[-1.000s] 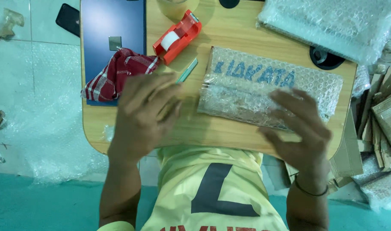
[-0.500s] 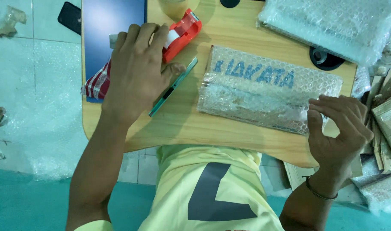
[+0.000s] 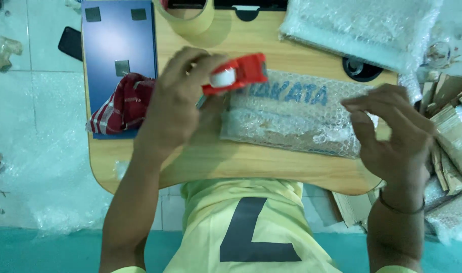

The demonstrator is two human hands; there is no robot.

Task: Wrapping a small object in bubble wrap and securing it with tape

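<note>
Sitting at the bottom centre of the frame, a person in a yellow shirt (image 3: 246,222) is leaning over a small wooden table (image 3: 200,167). Left of centre, the left hand (image 3: 173,114) is gripping a red tape dispenser (image 3: 236,75), fingers curled around its body and holding it lifted just above the left end of a bubble-wrapped parcel (image 3: 296,119). At the right of the frame, the right hand (image 3: 393,136) is hovering over the parcel's right end with fingers loosely spread and slightly bent, holding nothing; whether the fingertips are touching the wrap is hard to tell. The parcel is lying flat across the middle of the table. Further up at the left, a checked red cloth (image 3: 122,103) is resting on a blue board (image 3: 119,45); a roll of tan tape (image 3: 188,17) is sitting at the upper centre, and more bubble wrap (image 3: 362,28) at the upper right. Since neither hand seems to be pinning the parcel, it could slide when tape is pulled across it, leaving the strip crooked or wrinkled.
</note>
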